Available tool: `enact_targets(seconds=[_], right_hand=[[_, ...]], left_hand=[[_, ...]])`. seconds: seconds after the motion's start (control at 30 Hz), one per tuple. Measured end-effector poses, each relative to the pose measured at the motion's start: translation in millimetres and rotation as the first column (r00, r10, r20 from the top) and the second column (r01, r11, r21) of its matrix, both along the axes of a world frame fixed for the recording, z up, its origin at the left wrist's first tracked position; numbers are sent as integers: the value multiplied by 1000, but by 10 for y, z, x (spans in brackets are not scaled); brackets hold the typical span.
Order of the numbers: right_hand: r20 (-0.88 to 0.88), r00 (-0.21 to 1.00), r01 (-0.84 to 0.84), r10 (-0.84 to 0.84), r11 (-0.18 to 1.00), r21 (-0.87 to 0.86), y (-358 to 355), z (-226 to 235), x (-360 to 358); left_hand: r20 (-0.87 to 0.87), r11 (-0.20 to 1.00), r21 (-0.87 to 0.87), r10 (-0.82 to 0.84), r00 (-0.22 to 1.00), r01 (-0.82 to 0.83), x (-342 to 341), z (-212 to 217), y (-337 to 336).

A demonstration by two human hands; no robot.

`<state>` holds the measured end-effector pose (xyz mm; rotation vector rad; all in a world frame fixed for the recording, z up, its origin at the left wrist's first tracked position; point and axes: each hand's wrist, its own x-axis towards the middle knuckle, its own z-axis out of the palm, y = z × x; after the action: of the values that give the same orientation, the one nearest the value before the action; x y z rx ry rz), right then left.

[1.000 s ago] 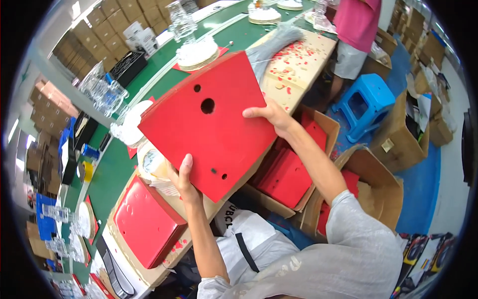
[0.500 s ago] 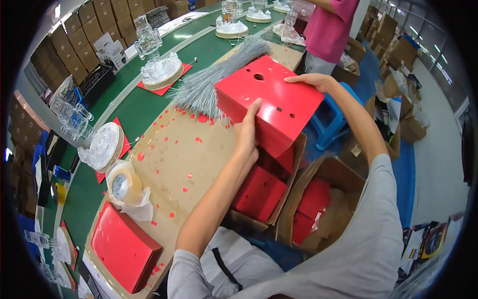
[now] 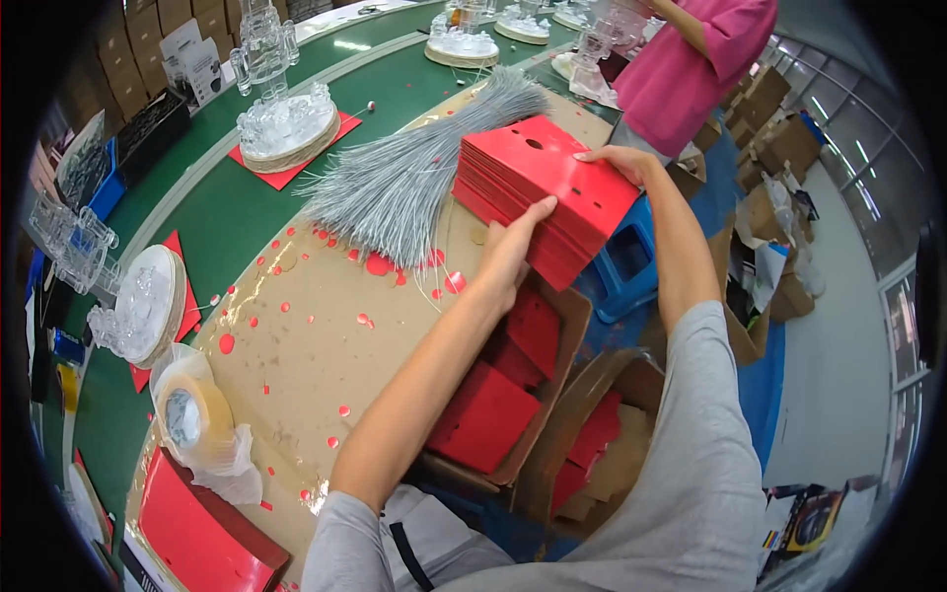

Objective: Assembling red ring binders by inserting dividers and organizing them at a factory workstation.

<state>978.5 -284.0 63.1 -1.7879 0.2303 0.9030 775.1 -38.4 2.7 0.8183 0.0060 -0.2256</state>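
Both my hands hold a thick stack of red punched sheets [image 3: 533, 176] above the right edge of the cardboard-topped table. My left hand [image 3: 511, 255] grips the near side, its thumb lying on the top sheet. The far right edge is in my right hand [image 3: 623, 164], thumb on top and fingers mostly hidden. The stack is tilted, and its layered edges show on the left side. Beside it on the table lies a bundle of thin grey wires [image 3: 390, 197]. Below my left forearm, a cardboard box [image 3: 564, 400] contains more red sheets [image 3: 488, 419].
Red scraps dot the cardboard tabletop [image 3: 296, 380]. Near left are a tape roll [image 3: 202, 419] and another red stack [image 3: 197, 523]. Clear plastic assemblies [image 3: 286, 128] stand along the green conveyor [image 3: 360, 104]. A blue stool [image 3: 631, 261] and a person in pink [image 3: 691, 59] are to the right.
The view has swung, so the table and conveyor sit further left. The held stack has tipped, with its left layered edges now more visible. Both hands still hold it.
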Motion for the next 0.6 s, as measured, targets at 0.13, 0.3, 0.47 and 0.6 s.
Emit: enact_targets(seconds=[0.13,0.3,0.47,0.6], right_hand=[[32,999,-3,8,988,-156,117,48,187],[108,973,-195,204,977,-91,315,-165,450],[47,970,-240,240,971,1,258,-115,496],[152,964,-192,220,965,-177,165,18,526]], left_hand=[[347,595,658,303,887,-461,-369,-5,-72],[523,606,622,149,839,-496,-316,-486,-12],[554,515,669,135,821,-536,-394,-374,-49],[617,520,613,155,771,-595,-331,-443,-88]])
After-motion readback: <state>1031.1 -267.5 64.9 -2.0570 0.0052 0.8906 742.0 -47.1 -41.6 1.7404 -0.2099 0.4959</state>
